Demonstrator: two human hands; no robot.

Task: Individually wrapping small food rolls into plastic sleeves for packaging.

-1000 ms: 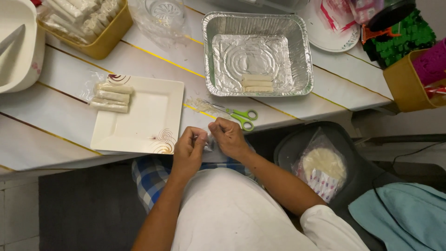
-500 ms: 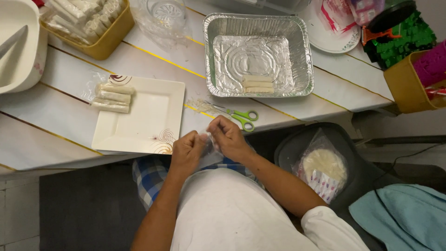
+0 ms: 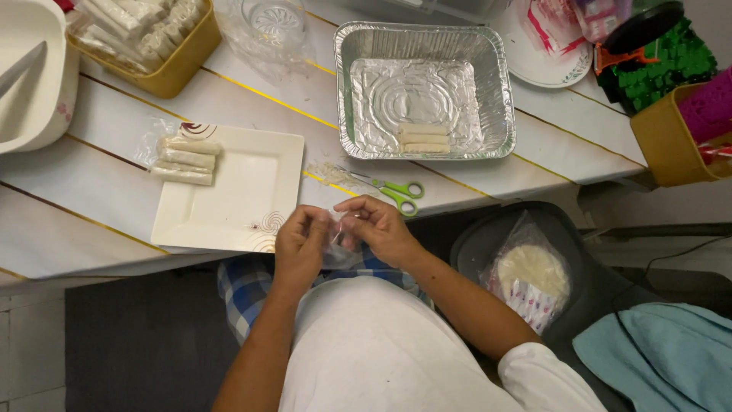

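Just below the green-handled scissors (image 3: 396, 191) at the table (image 3: 91, 183) edge, the left hand (image 3: 300, 246) and right hand (image 3: 379, 226) each pinch the small clear plastic wrapper (image 3: 338, 238) between them, both grips clamped on it, equally near, its long axis unclear.

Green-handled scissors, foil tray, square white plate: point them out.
Green-handled scissors (image 3: 396, 190), head view, on the handle pivot end.
Rectangular aluminium foil tray (image 3: 347, 91), head view, on its left wall.
Square white plate (image 3: 244, 191), head view, on its bare middle.
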